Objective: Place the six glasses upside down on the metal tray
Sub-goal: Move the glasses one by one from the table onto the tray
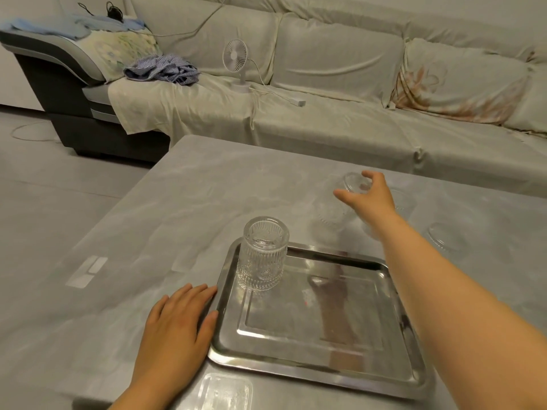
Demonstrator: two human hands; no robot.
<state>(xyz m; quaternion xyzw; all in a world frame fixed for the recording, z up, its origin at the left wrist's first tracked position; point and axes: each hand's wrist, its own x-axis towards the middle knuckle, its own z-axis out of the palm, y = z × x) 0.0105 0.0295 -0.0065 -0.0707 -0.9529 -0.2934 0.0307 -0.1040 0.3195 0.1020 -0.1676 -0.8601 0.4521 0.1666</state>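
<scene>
The metal tray (319, 371) lies on the grey table in front of me. One ribbed clear glass (262, 257) stands upside down in the tray's far left corner. My left hand (174, 324) rests flat on the table, fingers apart, touching the tray's left rim. My right hand (368, 198) reaches beyond the tray's far edge, curled around a blurred glass (340, 207) that is tilted with its base upward. More clear glasses stand on the table past it, one (404, 204) just right of the hand, another (444, 239) further right, and one partly hidden behind my forearm.
A clear plastic lid or tray (225, 392) lies at the table's near edge. Behind the table stretches a covered sofa (340, 119) with a small white fan (236, 65) and crumpled striped cloth (161, 69). The floor lies to the left.
</scene>
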